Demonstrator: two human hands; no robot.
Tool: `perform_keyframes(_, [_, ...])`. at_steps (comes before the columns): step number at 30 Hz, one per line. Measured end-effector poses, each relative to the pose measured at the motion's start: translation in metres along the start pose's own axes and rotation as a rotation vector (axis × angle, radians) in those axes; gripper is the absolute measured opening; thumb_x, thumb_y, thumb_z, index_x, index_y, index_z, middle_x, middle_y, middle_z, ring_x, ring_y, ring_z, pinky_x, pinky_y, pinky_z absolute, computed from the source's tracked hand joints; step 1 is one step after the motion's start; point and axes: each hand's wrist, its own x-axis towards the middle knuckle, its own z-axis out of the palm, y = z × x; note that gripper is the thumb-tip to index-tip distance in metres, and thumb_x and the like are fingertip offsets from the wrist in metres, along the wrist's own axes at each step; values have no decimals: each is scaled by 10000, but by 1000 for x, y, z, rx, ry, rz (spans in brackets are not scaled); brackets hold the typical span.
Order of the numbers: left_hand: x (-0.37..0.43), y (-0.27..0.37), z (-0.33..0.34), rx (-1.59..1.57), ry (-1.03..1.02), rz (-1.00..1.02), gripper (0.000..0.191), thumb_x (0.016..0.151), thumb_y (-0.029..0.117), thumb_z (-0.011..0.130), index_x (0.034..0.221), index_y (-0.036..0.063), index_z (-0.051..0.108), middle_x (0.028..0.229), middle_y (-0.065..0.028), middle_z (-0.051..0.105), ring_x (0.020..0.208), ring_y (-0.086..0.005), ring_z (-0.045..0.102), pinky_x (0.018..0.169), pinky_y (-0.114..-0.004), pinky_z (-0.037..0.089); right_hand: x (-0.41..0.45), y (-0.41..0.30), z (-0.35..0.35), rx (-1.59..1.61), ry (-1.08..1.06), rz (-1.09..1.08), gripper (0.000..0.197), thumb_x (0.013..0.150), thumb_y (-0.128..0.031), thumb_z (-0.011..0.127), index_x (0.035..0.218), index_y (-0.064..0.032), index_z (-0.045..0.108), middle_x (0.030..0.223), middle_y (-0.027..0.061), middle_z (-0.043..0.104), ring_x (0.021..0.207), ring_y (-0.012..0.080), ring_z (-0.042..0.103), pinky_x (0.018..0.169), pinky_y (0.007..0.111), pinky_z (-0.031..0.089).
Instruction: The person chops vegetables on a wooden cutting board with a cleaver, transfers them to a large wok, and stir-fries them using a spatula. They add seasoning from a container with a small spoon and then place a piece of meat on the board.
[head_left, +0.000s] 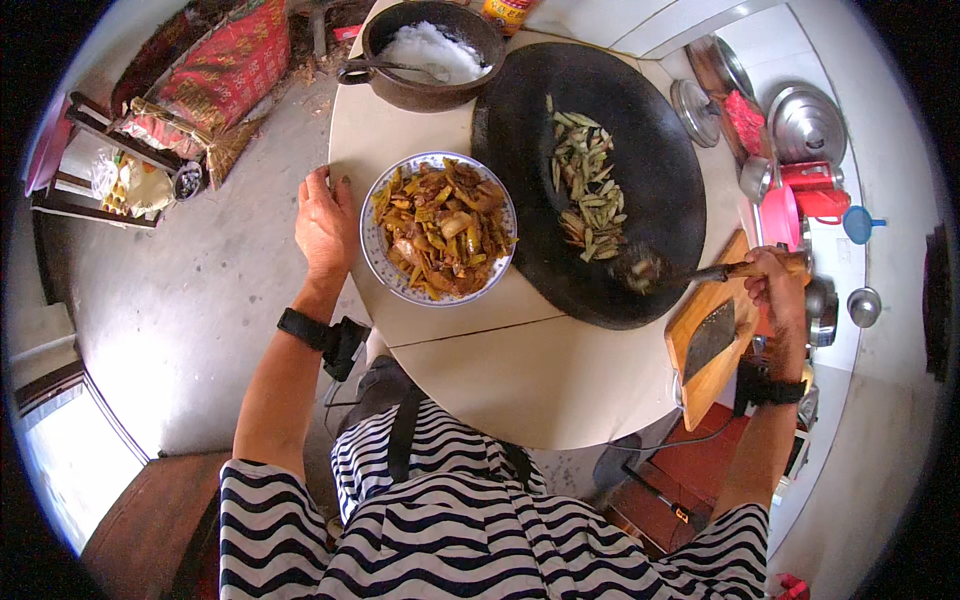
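In my right hand (774, 281) is the wooden handle of a wok spatula (724, 271). Its blurred head is low in a large black wok (667, 180), with some food on it. Cut pale-green vegetable pieces (589, 187) lie in a band across the wok's middle. My left hand (328, 225) rests at the left edge of the tiled stove counter (480, 367), thumb apart from the fingers, holding nothing. Just right of it, a blue-rimmed plate (367, 251) is heaped with cooked meat slices and green peppers (446, 225).
Behind the plate stands a dark handled pot (420, 94) of white granules with a spoon in it. A cleaver (711, 341) lies on a wooden cutting board (682, 334) at the right. Metal lids (806, 124) and red containers (814, 187) stand beyond. A red sack (225, 75) is far left.
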Motion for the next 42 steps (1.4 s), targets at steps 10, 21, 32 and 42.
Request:
perform_keyframes(10, [0,5,0,6,-35,-34,283,876,222,507,1101,50,509,1016,-164,569,859,-358,592,729,-445,483,72,-20,104,426,109,-61,241,770,-287,639,876,-71,634,609,57,585,480,104,541,422,211,418])
perform_keyframes(21, [-1,9,2,21,-33,-14,274,887,231,496,1096,53,505,1034,-170,568,871,-360,592,736,-450,481,16,105,131,625,205,-40,259,839,-262,582,962,-34,584,649,87,580,525,163,572,480,282,504])
perform_keyframes(32, [0,10,-1,-54,-15,-8,267,900,243,487,1070,41,526,983,-190,580,897,-365,573,760,-439,462,42,33,55,207,70,12,264,787,-293,647,897,-55,625,635,39,586,471,100,523,420,225,415])
perform_keyframes(42, [0,4,-1,1,-27,5,283,883,232,500,1104,54,502,1035,-175,563,889,-362,583,755,-446,477,78,22,139,755,230,-120,240,803,-251,598,920,-41,608,670,82,581,508,135,540,432,253,435])
